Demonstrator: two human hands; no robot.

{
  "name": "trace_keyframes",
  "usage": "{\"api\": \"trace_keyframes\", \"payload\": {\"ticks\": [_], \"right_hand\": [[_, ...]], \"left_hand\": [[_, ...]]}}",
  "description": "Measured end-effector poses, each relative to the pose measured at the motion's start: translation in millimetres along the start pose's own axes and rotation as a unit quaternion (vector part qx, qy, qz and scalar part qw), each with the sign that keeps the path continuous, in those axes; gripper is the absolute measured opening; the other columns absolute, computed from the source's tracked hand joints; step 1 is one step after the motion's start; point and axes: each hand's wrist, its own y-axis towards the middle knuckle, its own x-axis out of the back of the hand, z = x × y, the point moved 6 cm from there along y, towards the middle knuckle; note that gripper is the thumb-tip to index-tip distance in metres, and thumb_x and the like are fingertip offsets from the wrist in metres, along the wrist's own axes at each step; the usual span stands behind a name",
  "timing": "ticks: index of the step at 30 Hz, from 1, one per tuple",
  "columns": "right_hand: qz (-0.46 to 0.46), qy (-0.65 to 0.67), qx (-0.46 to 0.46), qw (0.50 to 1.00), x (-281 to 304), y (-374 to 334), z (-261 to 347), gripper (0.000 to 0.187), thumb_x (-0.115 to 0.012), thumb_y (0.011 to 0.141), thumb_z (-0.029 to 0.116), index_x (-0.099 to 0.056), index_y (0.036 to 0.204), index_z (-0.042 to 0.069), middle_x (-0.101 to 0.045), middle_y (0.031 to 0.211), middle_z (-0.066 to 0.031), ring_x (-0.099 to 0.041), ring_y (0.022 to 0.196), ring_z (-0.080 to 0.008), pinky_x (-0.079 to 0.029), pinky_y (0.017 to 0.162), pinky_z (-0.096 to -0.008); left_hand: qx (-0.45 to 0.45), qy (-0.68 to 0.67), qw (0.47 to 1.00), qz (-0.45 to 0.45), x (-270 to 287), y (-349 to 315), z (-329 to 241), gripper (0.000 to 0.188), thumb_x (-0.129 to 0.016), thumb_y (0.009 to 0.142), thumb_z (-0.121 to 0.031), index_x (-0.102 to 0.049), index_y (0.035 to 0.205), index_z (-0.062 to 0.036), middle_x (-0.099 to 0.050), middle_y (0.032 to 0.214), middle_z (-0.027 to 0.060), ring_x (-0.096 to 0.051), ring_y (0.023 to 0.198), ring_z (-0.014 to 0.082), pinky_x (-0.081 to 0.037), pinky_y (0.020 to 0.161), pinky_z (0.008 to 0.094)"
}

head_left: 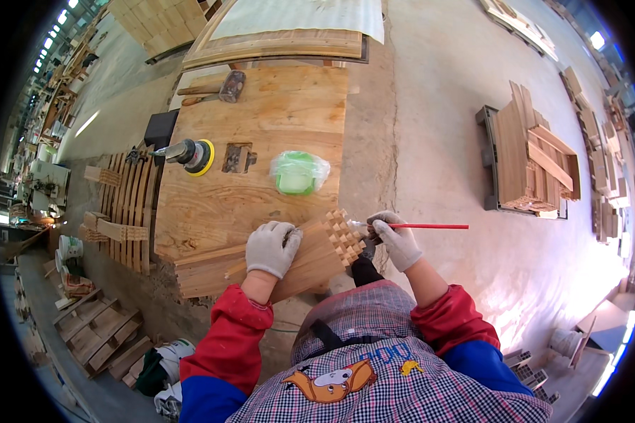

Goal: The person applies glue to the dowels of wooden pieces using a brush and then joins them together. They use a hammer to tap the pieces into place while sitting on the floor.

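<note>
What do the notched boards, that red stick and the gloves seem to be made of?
Notched boards: wood, apparently unpainted, given the brown grain and pale cut ends. Red stick: evenly coloured and smooth-looking; painted wood or plastic, I can't tell which. Gloves: probably knitted fabric, matt off-white, with dark patches on the right one, possibly dirt.

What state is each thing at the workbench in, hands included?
Left hand: gloved, resting on boards
Right hand: gloved, closed around red-handled tool
Red-handled tool: held roughly level
Boards: stacked, notched ends facing right
Sander: tipped on its side, power unclear
Mallet: lying down, head to the right
Green container: inside clear plastic
</note>
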Motion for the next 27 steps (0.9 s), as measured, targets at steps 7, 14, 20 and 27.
{"api": "trace_keyframes", "payload": {"ticks": [7,14,20,27], "right_hand": [[0.016,-0.029,0.012,0.999,-4.5,-5.7,2.9,0.012,-0.056,0.092,0.012,-0.061,0.095,0.001,-0.058,0.078,-0.0014,-0.054,0.070,-0.0087,-0.045,0.062,-0.0239],[0.012,-0.102,-0.005,0.995,-2.6,-15.1,9.8,0.010,-0.053,0.093,0.009,-0.059,0.091,0.000,-0.054,0.074,-0.0009,-0.051,0.065,-0.0088,-0.043,0.058,-0.0239],[-0.018,-0.093,0.033,0.995,-14.2,-2.2,20.4,0.014,-0.056,0.091,0.012,-0.062,0.092,-0.001,-0.056,0.071,-0.0005,-0.050,0.063,-0.0075,-0.042,0.056,-0.0235],[-0.016,-0.095,-0.006,0.995,-9.4,-10.6,11.8,0.013,-0.055,0.091,0.011,-0.061,0.092,-0.001,-0.057,0.072,-0.0019,-0.052,0.064,-0.0082,-0.043,0.058,-0.0241]], "left_hand": [[0.003,0.005,1.000,0.000,1.7,0.6,-1.5,0.019,-0.062,0.084,-0.030,-0.067,0.085,-0.0120,-0.065,0.087,0.0091,-0.061,0.084,0.0314,-0.047,0.074,0.0433],[0.007,-0.003,1.000,0.003,2.4,1.2,-2.0,0.022,-0.061,0.084,-0.029,-0.068,0.086,-0.0079,-0.066,0.086,0.0114,-0.062,0.084,0.0319,-0.048,0.074,0.0426],[0.006,-0.001,1.000,0.004,2.2,0.9,-1.8,0.022,-0.060,0.085,-0.029,-0.068,0.086,-0.0078,-0.066,0.086,0.0118,-0.062,0.084,0.0319,-0.048,0.074,0.0426],[0.004,-0.004,1.000,0.001,2.9,0.9,-2.1,0.022,-0.060,0.085,-0.029,-0.068,0.085,-0.0079,-0.066,0.086,0.0118,-0.062,0.083,0.0319,-0.048,0.074,0.0423]]}}
